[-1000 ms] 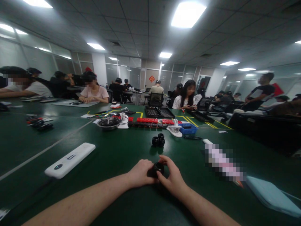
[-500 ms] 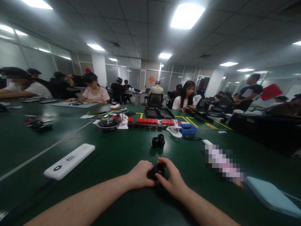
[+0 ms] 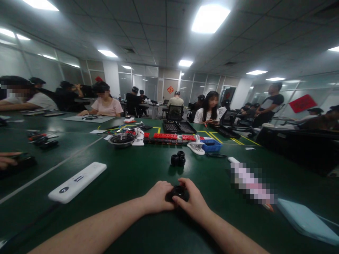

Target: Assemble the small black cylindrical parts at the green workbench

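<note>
Both of my hands meet low over the green table, around a glossy black ring-shaped part (image 3: 179,191) with a round opening on top. My right hand (image 3: 194,201) grips it from the right, the thumb at its near side and the fingers at its far side. From the left, my left hand (image 3: 158,196) is closed with its fingers curled against the part, and its grip there is partly hidden. Just beyond my hands stands a small cluster of similar black round pieces (image 3: 178,159).
A white power bank (image 3: 78,182) lies left; a light-blue case (image 3: 308,220) lies right. Farther back are a metal bowl (image 3: 122,138), a red strip (image 3: 169,136), a white clamp (image 3: 196,145), and a blue bin (image 3: 212,145). Another person's hand (image 3: 9,160) reaches in at left.
The black part has tilted or turned between my hands, showing its opening more clearly. Another person's hand with a dark object has come in at the left edge.
</note>
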### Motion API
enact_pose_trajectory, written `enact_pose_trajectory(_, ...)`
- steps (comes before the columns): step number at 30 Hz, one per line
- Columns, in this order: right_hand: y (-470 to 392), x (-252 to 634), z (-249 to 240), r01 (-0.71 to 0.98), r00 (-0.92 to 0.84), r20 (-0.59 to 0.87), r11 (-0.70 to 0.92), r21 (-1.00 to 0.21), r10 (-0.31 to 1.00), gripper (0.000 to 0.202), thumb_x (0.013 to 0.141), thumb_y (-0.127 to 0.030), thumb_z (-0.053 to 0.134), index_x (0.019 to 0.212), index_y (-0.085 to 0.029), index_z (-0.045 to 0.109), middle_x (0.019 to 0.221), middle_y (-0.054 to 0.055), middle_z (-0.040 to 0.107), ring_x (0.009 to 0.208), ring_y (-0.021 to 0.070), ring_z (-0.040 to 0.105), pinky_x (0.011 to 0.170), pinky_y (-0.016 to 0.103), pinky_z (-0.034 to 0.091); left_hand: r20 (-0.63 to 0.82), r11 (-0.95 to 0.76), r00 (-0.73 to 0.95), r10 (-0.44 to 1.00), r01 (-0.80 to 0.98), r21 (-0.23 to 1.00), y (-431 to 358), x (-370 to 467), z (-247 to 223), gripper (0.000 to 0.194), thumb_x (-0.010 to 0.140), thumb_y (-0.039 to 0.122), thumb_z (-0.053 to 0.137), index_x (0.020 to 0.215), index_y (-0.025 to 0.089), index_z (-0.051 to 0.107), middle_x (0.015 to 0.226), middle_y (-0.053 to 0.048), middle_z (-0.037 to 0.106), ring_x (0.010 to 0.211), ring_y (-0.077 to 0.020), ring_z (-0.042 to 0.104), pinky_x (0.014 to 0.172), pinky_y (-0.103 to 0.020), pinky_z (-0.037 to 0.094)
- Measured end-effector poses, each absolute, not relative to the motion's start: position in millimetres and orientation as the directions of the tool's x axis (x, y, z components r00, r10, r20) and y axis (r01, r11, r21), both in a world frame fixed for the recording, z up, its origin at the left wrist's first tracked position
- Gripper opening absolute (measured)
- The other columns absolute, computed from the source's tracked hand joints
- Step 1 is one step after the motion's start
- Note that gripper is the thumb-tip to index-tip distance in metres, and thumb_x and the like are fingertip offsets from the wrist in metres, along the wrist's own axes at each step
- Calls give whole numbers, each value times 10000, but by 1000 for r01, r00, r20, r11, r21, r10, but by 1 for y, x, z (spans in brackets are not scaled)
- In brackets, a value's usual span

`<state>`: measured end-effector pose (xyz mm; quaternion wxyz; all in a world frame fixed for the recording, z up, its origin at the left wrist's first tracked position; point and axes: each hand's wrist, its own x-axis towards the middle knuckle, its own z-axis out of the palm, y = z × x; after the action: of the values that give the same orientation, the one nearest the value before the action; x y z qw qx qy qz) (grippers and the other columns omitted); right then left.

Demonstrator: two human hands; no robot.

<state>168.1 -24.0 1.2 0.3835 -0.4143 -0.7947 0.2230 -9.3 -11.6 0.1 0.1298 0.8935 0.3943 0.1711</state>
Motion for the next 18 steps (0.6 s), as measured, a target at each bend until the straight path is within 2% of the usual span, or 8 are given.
enact_pose_trajectory(5,-25,169,4,459,-386,427,572,-680,818,392,683,-119,571,1060,-189,486,1017,70,582,951,221,557,859,383,445,201,-646,621,757,667,372,-11,-9,-1,233,716,393,609,766,173,554,762,-1,578,723,-181,533,685,-267,381)
enact_pose_trajectory(8,-27,172,5,435,-432,414,587,-683,801,454,692,-89,527,1132,-176,461,1099,89,569,1026,221,534,919,389,412,195,-634,611,767,676,375,-11,-9,-2,243,712,399,613,772,172,554,766,-5,579,730,-189,534,690,-276,381)
enact_pose_trajectory(13,-28,174,5,423,-473,381,585,-692,794,579,686,-102,557,1237,-179,397,1234,105,494,1116,238,476,974,415,358,181,-623,606,775,681,386,-12,-9,1,266,707,414,622,792,170,559,813,-25,591,769,-212,537,710,-289,386)
enact_pose_trajectory(18,-24,171,-1,467,-390,379,535,-704,839,609,692,-149,604,1252,-182,367,1132,98,522,1046,247,506,930,430,383,184,-630,616,766,661,409,-13,-9,4,206,706,347,620,832,200,547,813,10,596,760,-192,545,707,-271,383)
